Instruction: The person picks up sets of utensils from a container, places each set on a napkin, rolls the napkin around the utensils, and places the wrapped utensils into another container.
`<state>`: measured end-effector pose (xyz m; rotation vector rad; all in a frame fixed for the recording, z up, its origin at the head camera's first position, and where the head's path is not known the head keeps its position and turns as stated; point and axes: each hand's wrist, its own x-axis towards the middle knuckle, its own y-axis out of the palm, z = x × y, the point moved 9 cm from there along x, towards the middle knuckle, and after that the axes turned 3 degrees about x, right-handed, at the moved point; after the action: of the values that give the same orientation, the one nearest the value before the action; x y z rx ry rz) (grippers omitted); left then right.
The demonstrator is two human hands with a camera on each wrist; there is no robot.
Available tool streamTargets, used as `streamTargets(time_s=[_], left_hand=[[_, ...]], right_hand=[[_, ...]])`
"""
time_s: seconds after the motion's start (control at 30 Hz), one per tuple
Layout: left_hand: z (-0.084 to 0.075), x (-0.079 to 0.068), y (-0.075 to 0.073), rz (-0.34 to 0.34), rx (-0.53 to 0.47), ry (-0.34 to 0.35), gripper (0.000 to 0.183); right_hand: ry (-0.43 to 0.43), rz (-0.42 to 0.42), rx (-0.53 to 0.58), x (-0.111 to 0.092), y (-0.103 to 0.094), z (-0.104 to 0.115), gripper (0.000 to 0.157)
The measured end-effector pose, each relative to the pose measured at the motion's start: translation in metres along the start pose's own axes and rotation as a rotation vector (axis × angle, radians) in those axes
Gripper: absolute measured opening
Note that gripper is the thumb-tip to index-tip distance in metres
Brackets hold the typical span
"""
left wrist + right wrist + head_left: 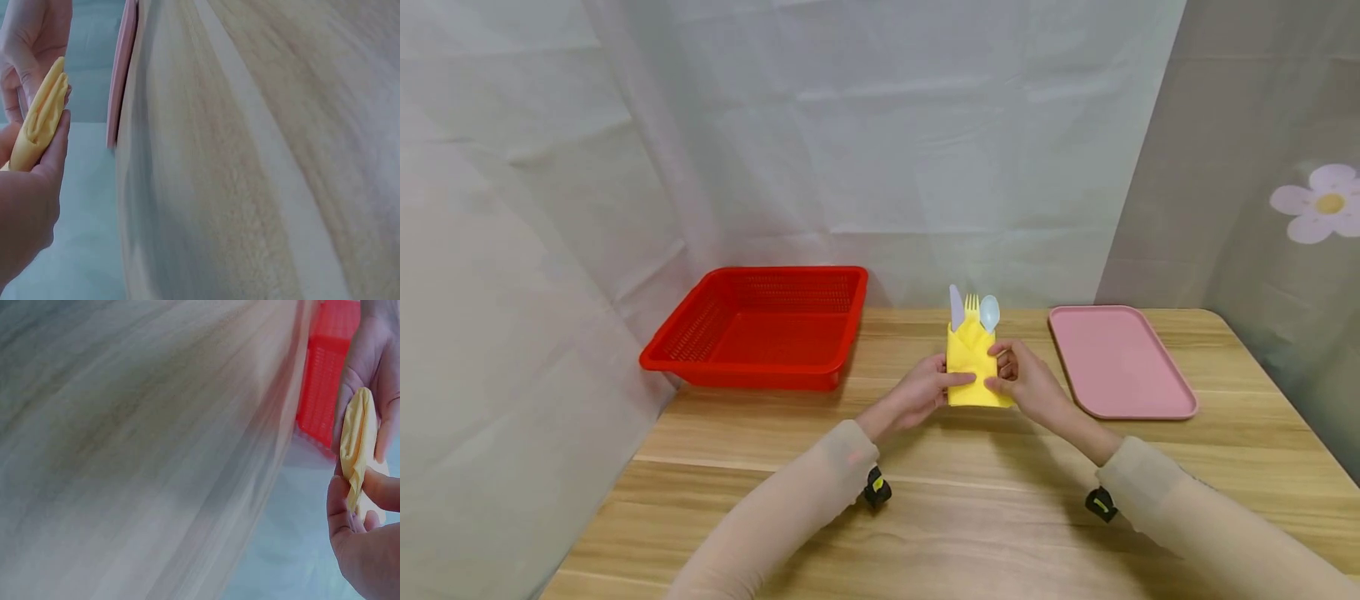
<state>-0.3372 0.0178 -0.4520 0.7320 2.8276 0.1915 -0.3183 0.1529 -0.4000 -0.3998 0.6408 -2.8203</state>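
A folded yellow napkin (pixel 966 354) is held upright above the table between both hands. Out of its top stick a pale purple knife (pixel 957 307), a pale yellow fork (pixel 972 305) and a light blue spoon (pixel 989 312); their handles are hidden inside. My left hand (pixel 923 390) grips the napkin's left side, thumb across the front. On the other side, my right hand (pixel 1028 383) pinches the right edge between thumb and fingers. Both wrist views show the napkin's layered bottom edge (pixel 42 119) between the hands.
A red plastic basket (pixel 775 377) with slotted walls stands at the back left of the wooden table (pixel 955 533). At the back right lies a pink tray (pixel 1127 362). Pale curtains hang close behind the table and along its sides.
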Motion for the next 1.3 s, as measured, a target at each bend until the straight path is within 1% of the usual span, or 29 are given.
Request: streamTargets(time_s=[0.2,0.37,0.47,0.7,0.87,1.1,1.3], left_hand=[[0.000,0.001,-0.002,-0.038,0.033,0.017,0.038],[-0.002,0.001,-0.006,-0.041,0.028,0.030,0.039],[-0.006,0.000,-0.008,-0.040,0.038,0.041,0.038],[-0.010,-0.001,-0.011,-0.044,0.036,0.047,0.038],[-0.010,0.000,-0.011,-0.033,0.023,0.045,0.038],[-0.009,-0.001,-0.012,0.004,0.034,0.027,0.038],[-0.009,-0.003,-0.012,0.016,0.045,0.017,0.036]], right_hand=[[-0.006,-0.012,0.045,-0.002,0.001,0.001,0.038],[-0.026,0.002,0.066,-0.002,0.001,0.005,0.039],[-0.036,0.036,0.090,-0.002,0.001,0.006,0.041],[-0.082,0.161,0.196,-0.002,0.005,0.004,0.047],[-0.124,0.202,0.203,-0.001,0.006,0.004,0.047],[-0.196,0.266,0.219,-0.002,0.008,0.012,0.046],[-0.183,0.300,0.203,-0.001,0.009,0.010,0.045]])
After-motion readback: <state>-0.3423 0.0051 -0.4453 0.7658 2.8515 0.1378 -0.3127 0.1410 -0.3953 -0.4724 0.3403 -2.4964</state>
